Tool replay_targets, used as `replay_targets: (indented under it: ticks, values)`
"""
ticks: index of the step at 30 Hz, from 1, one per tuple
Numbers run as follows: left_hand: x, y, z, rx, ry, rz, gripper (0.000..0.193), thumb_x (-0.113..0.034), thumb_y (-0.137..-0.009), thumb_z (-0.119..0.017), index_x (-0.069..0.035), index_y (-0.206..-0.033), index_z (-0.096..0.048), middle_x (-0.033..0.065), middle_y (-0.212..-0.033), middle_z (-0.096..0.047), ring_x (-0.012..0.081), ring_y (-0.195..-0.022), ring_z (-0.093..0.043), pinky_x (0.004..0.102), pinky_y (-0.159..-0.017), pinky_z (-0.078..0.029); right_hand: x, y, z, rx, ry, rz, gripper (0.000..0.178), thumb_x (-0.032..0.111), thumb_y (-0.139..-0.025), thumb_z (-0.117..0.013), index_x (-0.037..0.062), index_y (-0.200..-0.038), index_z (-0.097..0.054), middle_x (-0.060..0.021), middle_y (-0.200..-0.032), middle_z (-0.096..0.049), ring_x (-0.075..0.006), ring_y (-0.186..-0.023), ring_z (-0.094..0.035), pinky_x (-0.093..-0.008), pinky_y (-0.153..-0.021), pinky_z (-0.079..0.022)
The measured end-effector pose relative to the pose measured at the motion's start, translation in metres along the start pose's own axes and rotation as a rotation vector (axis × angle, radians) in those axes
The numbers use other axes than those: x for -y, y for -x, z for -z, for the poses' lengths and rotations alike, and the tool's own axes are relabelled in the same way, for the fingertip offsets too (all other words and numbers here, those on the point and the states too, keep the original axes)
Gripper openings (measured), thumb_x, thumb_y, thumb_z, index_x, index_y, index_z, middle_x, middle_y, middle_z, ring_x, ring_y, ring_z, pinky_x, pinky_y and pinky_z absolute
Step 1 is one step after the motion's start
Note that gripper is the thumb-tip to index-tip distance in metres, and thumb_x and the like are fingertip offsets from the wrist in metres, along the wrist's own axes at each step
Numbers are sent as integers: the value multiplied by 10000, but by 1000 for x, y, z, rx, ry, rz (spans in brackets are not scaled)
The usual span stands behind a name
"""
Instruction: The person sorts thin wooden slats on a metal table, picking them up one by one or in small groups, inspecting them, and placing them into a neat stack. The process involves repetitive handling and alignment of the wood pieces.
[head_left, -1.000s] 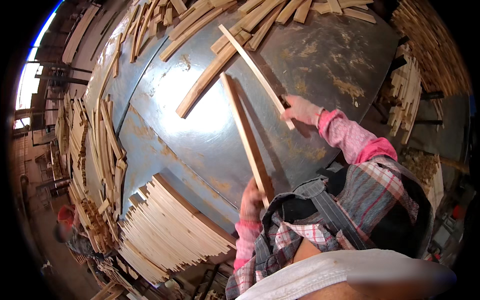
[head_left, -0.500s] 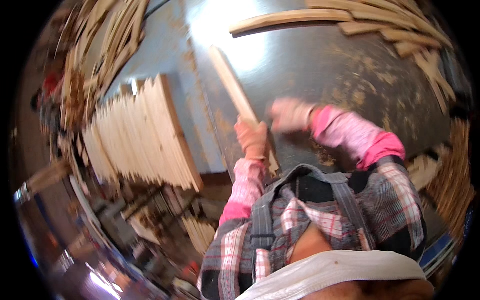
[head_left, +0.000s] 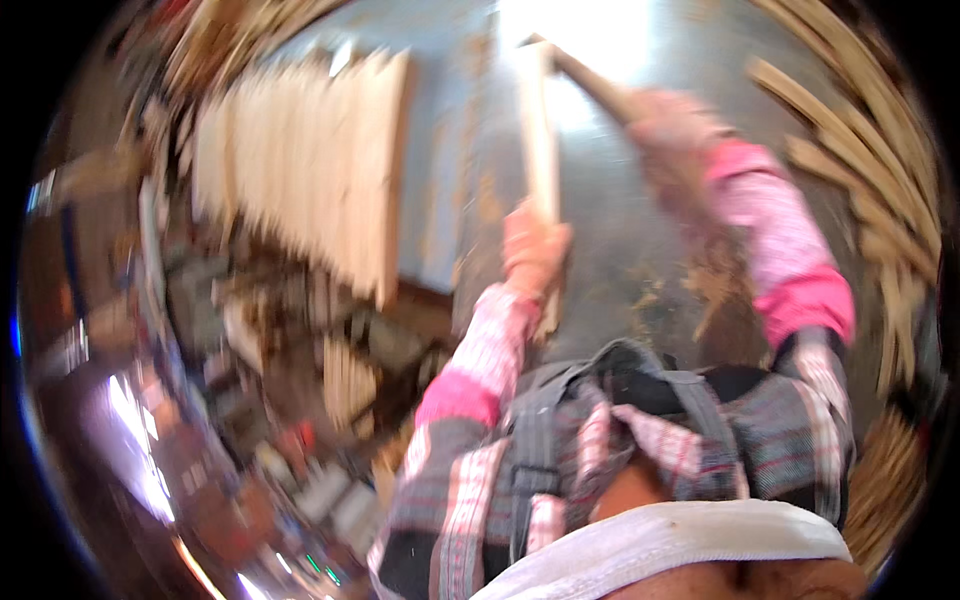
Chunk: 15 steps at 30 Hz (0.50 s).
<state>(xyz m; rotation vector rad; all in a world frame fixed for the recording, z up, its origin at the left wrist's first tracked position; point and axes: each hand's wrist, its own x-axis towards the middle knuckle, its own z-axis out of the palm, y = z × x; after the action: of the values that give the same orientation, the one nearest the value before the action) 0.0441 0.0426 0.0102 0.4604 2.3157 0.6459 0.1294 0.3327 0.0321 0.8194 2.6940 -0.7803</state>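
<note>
Left hand [head_left: 535, 245] clamped round the near part of a pale wooden strip [head_left: 540, 150], which lay out over the metal table [head_left: 610, 240].
From where I stood, the right hand [head_left: 675, 125] was a blur beside what looked like a darker strip [head_left: 597, 85]; I couldn't tell whether its fingers had closed. The far ends seemed to meet, so, to my mind, a firm left grip and an unhurried right hand served best, clear of the stacked strips [head_left: 300, 165].
</note>
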Motion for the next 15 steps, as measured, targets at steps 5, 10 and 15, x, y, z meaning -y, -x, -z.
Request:
replay_targets:
  ticks: [5,10,15]
  values:
    - [0,-31,-9,-261,-160,36,1053,-461,-769,-853,24,-1549,-337,283,-1429,-520,453,-1295,-546,473,-1098,-453,78,56,-52,390,-214,412,381,355,-867,-662,77,-1116,-738,-187,-1008,-751,-382,-993,-722,-470,-876,-576]
    - [9,-38,-30,-340,-363,-126,1063,-423,-777,-804,27,-1583,-276,288,-1515,-458,449,-1373,-482,453,-1139,-422,-95,-34,2,-163,13,-168,485,384,-870,-689,47,-1219,-675,-214,-1075,-737,-374,-990,-723,-485,-854,-585]
    - [18,-39,0,-353,-405,-110,1070,-380,-778,-801,17,-1600,-241,283,-1573,-405,421,-1442,-420,439,-1192,-365,-221,1,82,-362,120,-641,553,420,-921,-665,47,-1326,-610,-182,-1247,-666,-355,-1152,-630,-497,-973,-519]
